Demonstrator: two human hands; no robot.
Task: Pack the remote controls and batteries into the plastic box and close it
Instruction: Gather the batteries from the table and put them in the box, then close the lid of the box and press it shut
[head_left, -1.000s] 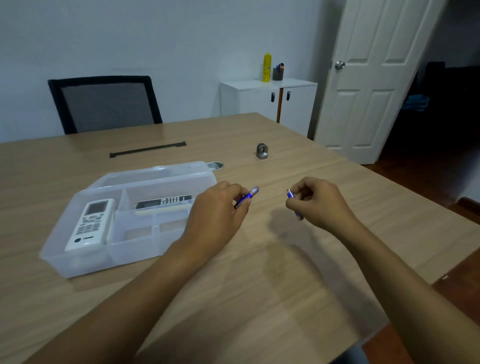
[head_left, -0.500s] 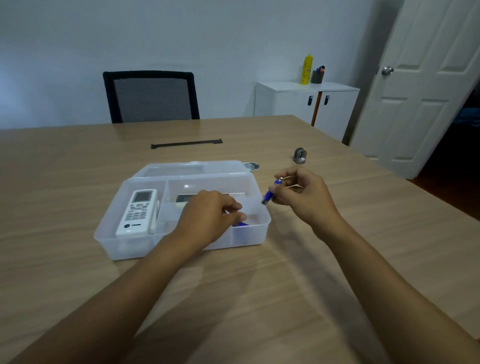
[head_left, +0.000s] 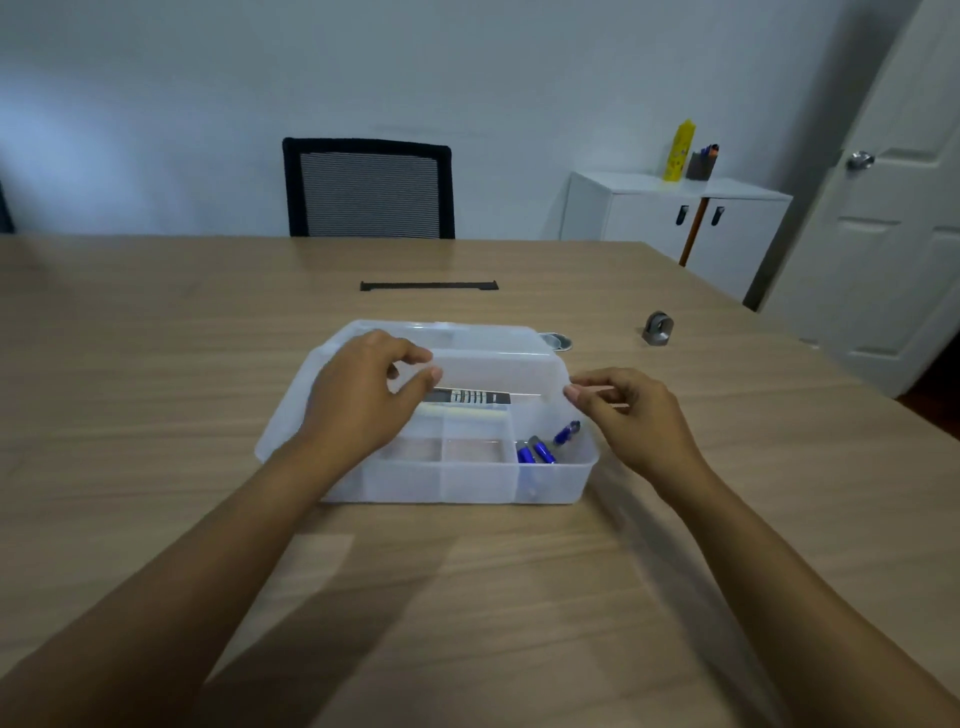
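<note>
Head view, item: plastic box (head_left: 441, 480), centre table, batteries (head_left: 540, 451) in its near-right compartment. I see lid (head_left: 493, 364) half raised, long axis left-right; left hand (head_left: 358, 405) and right hand (head_left: 631, 415) each pinch its near edge.

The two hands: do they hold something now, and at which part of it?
Both hold the clear lid of the plastic box by its front edge: left hand at the middle, right hand at the right corner.
</note>
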